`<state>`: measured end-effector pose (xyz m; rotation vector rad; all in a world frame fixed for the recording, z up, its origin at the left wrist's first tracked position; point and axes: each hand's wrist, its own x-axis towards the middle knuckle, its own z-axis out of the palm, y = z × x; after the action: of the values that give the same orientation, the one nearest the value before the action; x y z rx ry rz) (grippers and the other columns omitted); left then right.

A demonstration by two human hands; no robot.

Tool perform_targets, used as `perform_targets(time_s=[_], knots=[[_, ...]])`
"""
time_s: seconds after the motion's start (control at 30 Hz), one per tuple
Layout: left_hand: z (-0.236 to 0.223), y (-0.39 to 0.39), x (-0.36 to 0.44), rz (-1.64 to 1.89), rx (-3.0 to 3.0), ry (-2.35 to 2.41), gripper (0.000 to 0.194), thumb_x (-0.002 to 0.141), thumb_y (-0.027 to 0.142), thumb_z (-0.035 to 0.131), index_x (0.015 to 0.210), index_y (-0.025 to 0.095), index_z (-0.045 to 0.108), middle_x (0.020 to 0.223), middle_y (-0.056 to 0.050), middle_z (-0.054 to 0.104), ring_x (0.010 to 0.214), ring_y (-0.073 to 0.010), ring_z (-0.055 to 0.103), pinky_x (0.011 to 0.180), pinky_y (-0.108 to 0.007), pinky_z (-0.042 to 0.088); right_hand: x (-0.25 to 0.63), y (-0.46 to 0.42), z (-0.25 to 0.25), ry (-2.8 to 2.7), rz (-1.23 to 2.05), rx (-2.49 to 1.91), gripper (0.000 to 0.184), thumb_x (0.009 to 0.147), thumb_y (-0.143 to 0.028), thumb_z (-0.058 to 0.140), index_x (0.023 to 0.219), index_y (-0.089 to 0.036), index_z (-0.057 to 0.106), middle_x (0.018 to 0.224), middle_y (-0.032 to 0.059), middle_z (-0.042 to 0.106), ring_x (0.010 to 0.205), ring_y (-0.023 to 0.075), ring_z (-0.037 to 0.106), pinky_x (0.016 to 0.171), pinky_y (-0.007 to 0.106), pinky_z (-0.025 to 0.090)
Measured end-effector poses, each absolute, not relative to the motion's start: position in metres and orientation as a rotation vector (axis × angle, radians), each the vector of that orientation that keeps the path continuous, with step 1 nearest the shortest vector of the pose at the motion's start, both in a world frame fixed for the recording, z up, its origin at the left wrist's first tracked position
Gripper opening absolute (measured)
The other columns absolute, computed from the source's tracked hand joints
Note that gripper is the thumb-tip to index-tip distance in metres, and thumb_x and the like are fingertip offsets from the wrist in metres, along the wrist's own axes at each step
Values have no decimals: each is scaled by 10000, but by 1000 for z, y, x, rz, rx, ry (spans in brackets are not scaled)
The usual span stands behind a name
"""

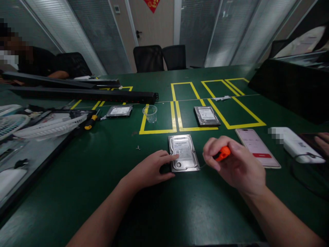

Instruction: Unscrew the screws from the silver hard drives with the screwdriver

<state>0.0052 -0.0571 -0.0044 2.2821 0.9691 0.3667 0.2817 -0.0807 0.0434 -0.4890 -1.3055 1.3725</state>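
**Hard drive (185, 149) with its casing closed, screwdriver (223, 154) at its side**

The drive lies label up on the green tabletop (97, 195), just below the centre of the frame. The left hand (151, 169) has its grip spread, index finger on the label and thumb by the lower edge. The right hand (241, 166) closes its grip around the orange-and-black handle, the shaft pointing at the drive's lower right corner; whether the tip is seated, I cannot tell.

The work looks partly done: tiny loose bits (138, 148), probably screws, lie left of the drive, yet its casing appears whole. How many screws remain is too small to tell.

Nothing covers the drive except the left fingers. A smartphone (258, 149) lies near the right hand, the nearest obstacle on that side. Above centre stand a clear plastic cup (151, 115) and, right of it, a second hard drive (206, 116); a third hard drive (119, 110) lies left of the cup.
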Motion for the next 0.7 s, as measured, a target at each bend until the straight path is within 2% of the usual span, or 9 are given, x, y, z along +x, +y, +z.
perform_targets(time_s=[0.13, 0.23, 0.3, 0.37, 0.47, 0.5, 0.63, 0.7], knots=[[-7, -57, 5, 371, 2279, 963, 688, 935, 258, 785, 1571, 304, 526, 1227, -81, 652, 1079, -242, 629, 933, -384, 526, 281, -80, 45, -1313, 1376, -474, 161, 1033, -311, 606, 974, -190, 695, 994, 65, 680, 667, 150, 630, 616, 327, 443], [-8, -56, 5, 381, 2285, 955, 693, 932, 254, 789, 1571, 302, 525, 1224, -83, 654, 1083, -245, 626, 942, -386, 524, 281, -82, 44, -1293, 1428, -444, 48, 1009, -274, 661, 1013, -229, 645, 990, 44, 706, 597, 125, 604, 561, 299, 404], [-7, -56, 5, 376, 2283, 956, 694, 929, 250, 794, 1568, 305, 529, 1224, -81, 653, 1084, -245, 623, 943, -386, 522, 282, -83, 43, -1283, 1465, -459, 69, 1033, -291, 617, 1063, -236, 645, 942, 42, 708, 564, 113, 542, 532, 286, 353], [-6, -56, 5, 365, 2279, 959, 698, 928, 245, 797, 1568, 310, 528, 1222, -78, 652, 1083, -243, 620, 943, -384, 521, 283, -84, 43, -1297, 1463, -475, 223, 1070, -354, 523, 1089, -204, 686, 888, 61, 693, 588, 127, 508, 550, 302, 350], [-5, -57, 5, 358, 2278, 963, 702, 927, 244, 799, 1569, 315, 526, 1221, -73, 653, 1081, -241, 620, 943, -383, 520, 284, -82, 43, -1326, 1437, -472, 442, 1107, -379, 382, 1024, -144, 747, 849, 81, 658, 630, 146, 515, 602, 332, 380], [-5, -57, 5, 358, 2278, 966, 702, 926, 242, 798, 1569, 314, 527, 1220, -73, 653, 1080, -240, 620, 944, -383, 519, 284, -82, 43, -1328, 1432, -467, 433, 1106, -366, 392, 999, -143, 747, 856, 78, 651, 641, 147, 529, 613, 334, 389], [-6, -56, 5, 360, 2280, 965, 694, 928, 252, 795, 1568, 297, 530, 1236, -81, 652, 1087, -239, 623, 949, -381, 520, 282, -81, 42, -1313, 1440, -439, 142, 1031, -325, 619, 1004, -200, 682, 947, 52, 675, 698, 156, 615, 642, 326, 435], [-7, -56, 5, 364, 2281, 963, 692, 933, 261, 792, 1571, 299, 527, 1240, -82, 651, 1088, -239, 623, 949, -382, 521, 282, -81, 41, -1305, 1470, -424, 82, 1013, -307, 663, 1037, -230, 651, 959, 39, 701, 665, 145, 616, 618, 312, 431]])
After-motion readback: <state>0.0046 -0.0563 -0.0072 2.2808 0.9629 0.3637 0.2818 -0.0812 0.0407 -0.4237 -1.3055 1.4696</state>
